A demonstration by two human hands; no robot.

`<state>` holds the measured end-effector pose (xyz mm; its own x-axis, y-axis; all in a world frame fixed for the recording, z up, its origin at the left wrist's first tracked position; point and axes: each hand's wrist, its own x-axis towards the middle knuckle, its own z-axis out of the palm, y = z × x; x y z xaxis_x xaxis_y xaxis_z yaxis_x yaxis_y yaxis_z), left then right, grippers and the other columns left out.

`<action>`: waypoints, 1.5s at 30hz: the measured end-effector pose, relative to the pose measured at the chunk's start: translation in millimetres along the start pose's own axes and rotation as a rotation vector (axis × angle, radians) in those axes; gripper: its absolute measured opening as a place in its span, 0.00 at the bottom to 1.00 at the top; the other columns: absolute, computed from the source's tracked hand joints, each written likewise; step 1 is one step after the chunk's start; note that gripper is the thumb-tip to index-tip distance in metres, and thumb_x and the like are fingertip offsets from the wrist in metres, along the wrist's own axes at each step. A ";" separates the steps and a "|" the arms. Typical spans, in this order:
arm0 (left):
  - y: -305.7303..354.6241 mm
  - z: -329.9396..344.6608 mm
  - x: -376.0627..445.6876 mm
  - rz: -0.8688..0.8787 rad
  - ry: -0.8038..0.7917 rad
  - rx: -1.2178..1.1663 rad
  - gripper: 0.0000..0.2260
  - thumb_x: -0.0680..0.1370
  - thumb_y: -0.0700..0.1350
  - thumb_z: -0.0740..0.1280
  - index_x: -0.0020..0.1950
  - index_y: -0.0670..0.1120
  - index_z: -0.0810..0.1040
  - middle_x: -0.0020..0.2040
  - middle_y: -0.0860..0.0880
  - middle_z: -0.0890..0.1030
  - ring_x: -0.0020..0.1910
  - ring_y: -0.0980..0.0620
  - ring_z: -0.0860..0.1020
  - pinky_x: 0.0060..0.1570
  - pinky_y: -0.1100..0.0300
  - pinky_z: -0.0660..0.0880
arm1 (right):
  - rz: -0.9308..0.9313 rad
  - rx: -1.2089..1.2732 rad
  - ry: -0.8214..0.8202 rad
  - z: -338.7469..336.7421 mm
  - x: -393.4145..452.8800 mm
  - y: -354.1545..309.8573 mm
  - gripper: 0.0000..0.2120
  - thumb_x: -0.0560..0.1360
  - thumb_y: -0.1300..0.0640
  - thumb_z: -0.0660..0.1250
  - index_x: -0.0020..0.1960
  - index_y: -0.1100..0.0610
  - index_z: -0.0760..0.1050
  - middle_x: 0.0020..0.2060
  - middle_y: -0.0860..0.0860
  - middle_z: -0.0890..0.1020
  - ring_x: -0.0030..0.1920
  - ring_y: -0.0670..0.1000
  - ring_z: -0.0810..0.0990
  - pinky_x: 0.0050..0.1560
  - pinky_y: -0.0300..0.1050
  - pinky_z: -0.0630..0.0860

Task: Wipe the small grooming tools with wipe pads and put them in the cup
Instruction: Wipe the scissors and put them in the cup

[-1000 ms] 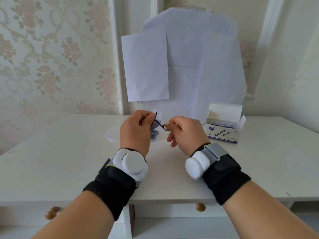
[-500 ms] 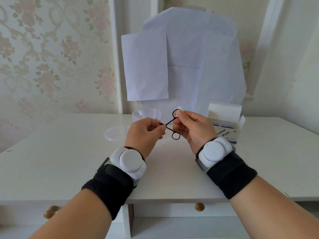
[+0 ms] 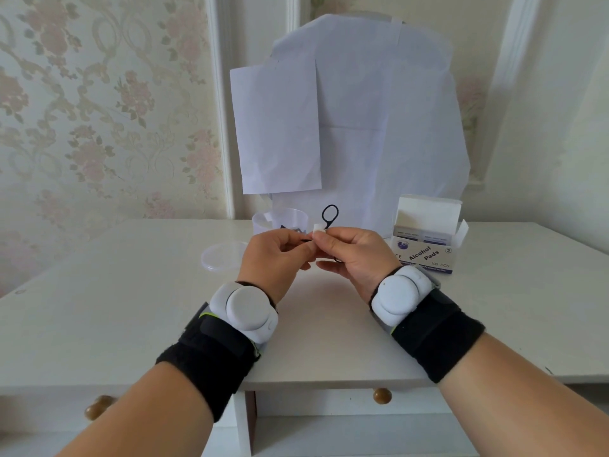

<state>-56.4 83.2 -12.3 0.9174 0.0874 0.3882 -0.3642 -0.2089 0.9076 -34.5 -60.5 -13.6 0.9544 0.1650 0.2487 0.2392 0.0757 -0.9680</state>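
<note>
Scissors (image 3: 330, 216) pinched by both hands: left hand (image 3: 278, 255), right hand (image 3: 354, 255) with pad (image 3: 318, 227). Cup (image 3: 280, 221) behind holds dark tools; lid (image 3: 224, 257) on bench (image 3: 99, 308).

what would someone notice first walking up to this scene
Probably the two hands meeting above the middle of the white table: the left hand and right hand grip small black scissors, one finger loop sticking up, with a white wipe pad pinched against them. Next come the bulky white wrist devices on black straps, then the open Alcohol Pads box at right and the clear cup behind the hands.
</note>
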 end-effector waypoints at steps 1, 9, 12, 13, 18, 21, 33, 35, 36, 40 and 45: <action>-0.4 0.1 0.3 0.002 -0.003 0.007 0.04 0.75 0.43 0.71 0.40 0.48 0.82 0.33 0.52 0.83 0.30 0.60 0.79 0.32 0.72 0.71 | 0.005 0.022 0.017 0.0 0.4 -0.2 0.06 0.77 0.56 0.70 0.45 0.57 0.84 0.43 0.55 0.86 0.46 0.52 0.85 0.50 0.45 0.79; -3.8 1.8 2.7 -0.009 -0.026 0.063 0.05 0.76 0.41 0.69 0.40 0.47 0.81 0.32 0.52 0.81 0.27 0.62 0.76 0.31 0.72 0.71 | -0.006 0.230 0.177 -3.3 3.1 -3.8 0.08 0.78 0.55 0.68 0.43 0.56 0.82 0.43 0.56 0.86 0.44 0.54 0.83 0.44 0.46 0.78; -3.4 2.3 2.5 -0.016 -0.036 0.066 0.05 0.76 0.41 0.70 0.40 0.47 0.81 0.32 0.52 0.81 0.27 0.63 0.76 0.30 0.73 0.70 | -0.032 0.210 0.194 -3.9 3.3 -3.7 0.09 0.78 0.54 0.68 0.42 0.57 0.82 0.43 0.56 0.85 0.44 0.54 0.83 0.43 0.45 0.78; -3.1 2.6 2.2 -0.017 -0.040 0.069 0.05 0.76 0.41 0.70 0.40 0.47 0.81 0.31 0.52 0.81 0.26 0.63 0.76 0.30 0.73 0.70 | -0.041 0.212 0.196 -4.4 3.3 -3.7 0.10 0.79 0.54 0.68 0.42 0.57 0.81 0.42 0.55 0.85 0.44 0.54 0.82 0.43 0.45 0.79; -3.0 1.7 1.6 -0.021 -0.040 0.075 0.05 0.76 0.41 0.70 0.41 0.47 0.82 0.32 0.51 0.82 0.26 0.63 0.76 0.30 0.73 0.70 | -0.041 0.176 0.190 -5.1 3.4 -3.7 0.09 0.79 0.53 0.68 0.42 0.57 0.81 0.41 0.55 0.85 0.42 0.53 0.83 0.42 0.45 0.78; -3.8 0.6 1.5 -0.020 -0.013 0.056 0.06 0.76 0.42 0.70 0.40 0.49 0.82 0.33 0.51 0.82 0.27 0.62 0.77 0.31 0.72 0.71 | 0.005 0.131 0.149 -3.1 2.8 -1.9 0.09 0.78 0.54 0.68 0.46 0.58 0.84 0.44 0.57 0.86 0.45 0.53 0.85 0.41 0.44 0.79; -3.1 -1.0 1.9 -0.067 0.030 0.033 0.05 0.76 0.45 0.70 0.41 0.48 0.83 0.37 0.50 0.85 0.33 0.59 0.81 0.34 0.68 0.72 | -0.071 -0.116 0.109 -0.1 1.4 1.9 0.08 0.78 0.57 0.68 0.44 0.58 0.84 0.40 0.54 0.86 0.43 0.52 0.85 0.43 0.45 0.82; -3.3 -2.5 2.5 -0.085 0.070 -0.003 0.05 0.76 0.45 0.70 0.42 0.46 0.82 0.39 0.48 0.85 0.33 0.57 0.81 0.35 0.66 0.73 | -0.123 -0.133 0.150 -2.2 2.6 -0.2 0.09 0.79 0.57 0.67 0.45 0.60 0.84 0.40 0.55 0.86 0.41 0.50 0.83 0.43 0.45 0.82; -3.3 -2.9 2.6 -0.089 0.084 -0.018 0.05 0.76 0.44 0.70 0.41 0.46 0.82 0.39 0.47 0.85 0.32 0.57 0.81 0.34 0.67 0.73 | -0.144 -0.171 0.152 -2.9 2.8 -0.8 0.10 0.79 0.57 0.67 0.46 0.61 0.84 0.40 0.55 0.86 0.41 0.50 0.83 0.43 0.44 0.82; -2.6 -3.5 1.5 -0.067 0.101 0.003 0.08 0.77 0.44 0.68 0.40 0.46 0.83 0.36 0.50 0.85 0.31 0.58 0.81 0.30 0.70 0.72 | -0.198 -0.447 0.054 2.3 2.9 4.0 0.10 0.80 0.58 0.64 0.45 0.56 0.83 0.40 0.51 0.85 0.42 0.49 0.83 0.46 0.48 0.81; -1.8 -4.3 0.9 -0.050 0.103 0.016 0.09 0.78 0.43 0.67 0.39 0.46 0.83 0.35 0.52 0.85 0.31 0.59 0.80 0.29 0.71 0.72 | -0.205 -0.528 0.003 6.1 3.8 6.9 0.13 0.81 0.59 0.60 0.41 0.50 0.78 0.38 0.44 0.83 0.41 0.47 0.83 0.47 0.52 0.81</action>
<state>-55.6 87.8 -12.8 0.9128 0.1981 0.3573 -0.3145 -0.2175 0.9240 -30.3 -53.3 -19.1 0.8793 0.1955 0.4344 0.4759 -0.3968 -0.7849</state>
